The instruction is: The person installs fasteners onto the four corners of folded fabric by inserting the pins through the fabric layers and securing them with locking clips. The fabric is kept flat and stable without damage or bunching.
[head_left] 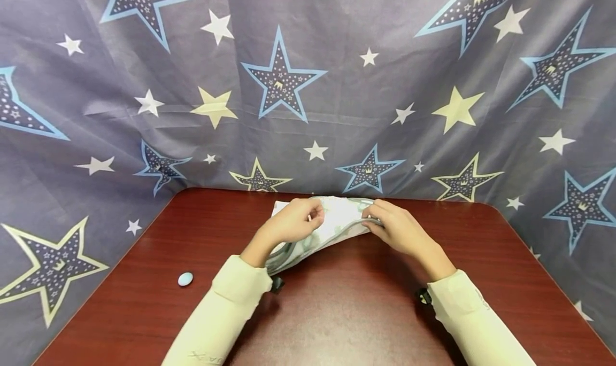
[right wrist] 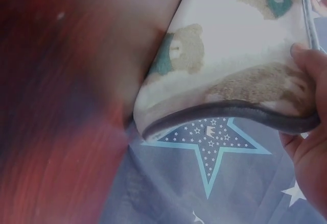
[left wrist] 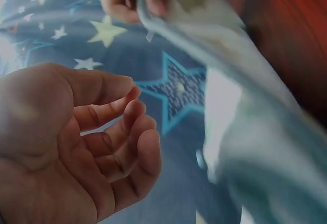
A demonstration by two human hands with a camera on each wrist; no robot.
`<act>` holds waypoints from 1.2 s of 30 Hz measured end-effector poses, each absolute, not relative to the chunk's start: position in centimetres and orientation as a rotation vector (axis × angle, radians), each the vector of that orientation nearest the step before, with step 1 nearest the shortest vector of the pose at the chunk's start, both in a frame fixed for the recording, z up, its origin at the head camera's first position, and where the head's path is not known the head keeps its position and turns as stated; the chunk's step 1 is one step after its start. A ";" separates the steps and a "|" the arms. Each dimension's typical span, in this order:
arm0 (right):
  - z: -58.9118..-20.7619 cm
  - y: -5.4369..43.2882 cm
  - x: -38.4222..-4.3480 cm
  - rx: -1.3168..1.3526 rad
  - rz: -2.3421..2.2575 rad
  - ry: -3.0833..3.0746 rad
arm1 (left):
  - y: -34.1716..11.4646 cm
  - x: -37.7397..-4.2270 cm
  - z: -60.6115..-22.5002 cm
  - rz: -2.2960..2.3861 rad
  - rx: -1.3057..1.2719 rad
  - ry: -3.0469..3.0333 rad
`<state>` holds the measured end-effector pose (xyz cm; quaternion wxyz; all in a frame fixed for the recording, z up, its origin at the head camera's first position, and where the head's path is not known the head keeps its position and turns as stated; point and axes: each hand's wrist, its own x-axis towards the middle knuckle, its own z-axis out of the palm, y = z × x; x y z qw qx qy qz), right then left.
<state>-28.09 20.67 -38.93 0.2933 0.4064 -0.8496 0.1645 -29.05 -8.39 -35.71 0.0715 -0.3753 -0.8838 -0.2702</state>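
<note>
A white cloth [head_left: 339, 212] with a grey bound edge is raised over the far part of the table. Printed bears in green show on the cloth [right wrist: 225, 45] in the right wrist view. My right hand [head_left: 398, 228] pinches its right edge between thumb and fingers. Close to the cloth's left part is my left hand [head_left: 294, 219]; in the left wrist view this hand [left wrist: 87, 142] has loosely bent fingers with nothing between them, apart from the cloth. Folds hide part of the cloth's underside.
A small pale blue oval object [head_left: 185, 279] lies on the left of the reddish-brown table [head_left: 337, 312]. Behind the table hangs a grey curtain [head_left: 332, 120] printed with stars, close to its back edge and running along both sides.
</note>
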 end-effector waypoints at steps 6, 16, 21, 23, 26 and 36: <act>-39.0 20.7 -28.0 1.088 0.424 -2.252 | -13.3 -28.1 -36.9 -0.631 -1.090 -2.728; -39.2 20.8 -28.0 1.081 0.419 -2.244 | -21.6 -25.1 -38.2 -0.408 -0.963 -2.865; -39.2 20.7 -28.1 1.083 0.414 -2.256 | -25.4 -23.8 -39.2 -0.360 -0.895 -2.903; -39.1 20.7 -28.1 1.081 0.412 -2.260 | -26.8 -23.6 -39.4 -0.356 -0.878 -2.930; -38.9 20.8 -28.1 1.072 0.414 -2.265 | -28.5 -23.4 -39.5 -0.343 -0.848 -2.991; -38.9 20.9 -28.1 1.070 0.391 -2.294 | -31.6 -23.5 -40.3 -0.357 -0.772 -3.208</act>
